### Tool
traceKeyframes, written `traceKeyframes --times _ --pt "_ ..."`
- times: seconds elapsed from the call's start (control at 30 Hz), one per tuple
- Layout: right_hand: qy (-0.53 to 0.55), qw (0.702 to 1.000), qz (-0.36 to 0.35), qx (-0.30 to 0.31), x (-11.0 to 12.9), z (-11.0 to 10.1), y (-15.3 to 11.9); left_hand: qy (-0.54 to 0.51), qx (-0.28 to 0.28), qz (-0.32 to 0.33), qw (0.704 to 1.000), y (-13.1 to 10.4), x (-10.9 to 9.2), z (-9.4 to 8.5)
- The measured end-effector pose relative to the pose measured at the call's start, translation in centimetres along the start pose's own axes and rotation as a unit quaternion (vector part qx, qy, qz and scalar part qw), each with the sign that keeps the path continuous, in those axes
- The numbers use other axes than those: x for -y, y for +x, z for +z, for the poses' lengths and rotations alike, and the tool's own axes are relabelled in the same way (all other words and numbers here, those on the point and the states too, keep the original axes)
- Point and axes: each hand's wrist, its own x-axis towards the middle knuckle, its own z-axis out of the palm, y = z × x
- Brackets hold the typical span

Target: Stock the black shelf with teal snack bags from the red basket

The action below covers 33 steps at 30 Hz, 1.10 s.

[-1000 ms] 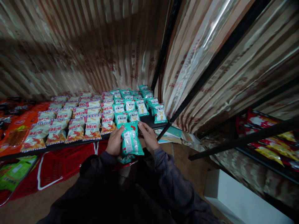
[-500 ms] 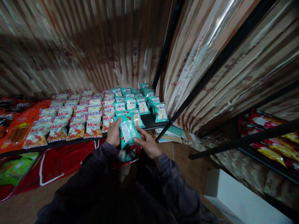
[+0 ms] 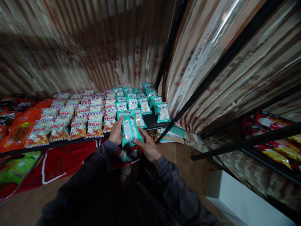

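Observation:
Between my two hands is a teal snack bag, its printed back panel turned up toward me. My left hand grips its left side, and my right hand has its fingers closed on the right lower edge. Just beyond it, rows of teal and white snack bags stand on the black shelf. More teal bags lie below the held one, partly hidden, in a red basket. Left of the teal rows are white and orange snack bags with striped edges.
Orange packets fill the shelf's left part. Below are a red basket with a white handle and green packets. A black shelf post, a white box and a shelf of red and yellow bags are on the right.
My view has shifted slightly. Both hands still hold the teal bag in almost the same pose, and the bags on the shelf look unmoved.

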Motion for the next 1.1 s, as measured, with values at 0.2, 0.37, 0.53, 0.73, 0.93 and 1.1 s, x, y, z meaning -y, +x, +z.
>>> traceKeyframes --times 0.2,0.37,0.53,0.73,0.93,1.1 --pt "0.038 0.998 -0.006 -0.055 1.1 0.4 0.3 -0.041 0.066 -0.041 0.996 -2.1 0.6 0.1" --pt "0.036 0.998 -0.025 -0.05 1.2 0.0 0.6 -0.016 0.082 -0.034 0.996 -3.2 1.7 -0.3" --pt "0.013 0.999 -0.025 -0.035 0.8 -0.6 0.6 -0.034 0.083 -0.054 0.994 -2.7 2.3 -0.3" --pt "-0.032 0.998 -0.025 -0.045 1.0 -1.1 0.4 -0.044 0.051 -0.094 0.993 -3.1 2.8 -0.2" --pt "-0.065 0.996 -0.037 -0.037 0.9 -1.3 0.3 -0.054 0.033 -0.106 0.992 -3.3 3.0 -0.1" --pt "-0.229 0.965 -0.114 -0.056 0.5 -2.1 0.6 -0.039 0.044 -0.08 0.995 -3.2 3.2 -0.2"
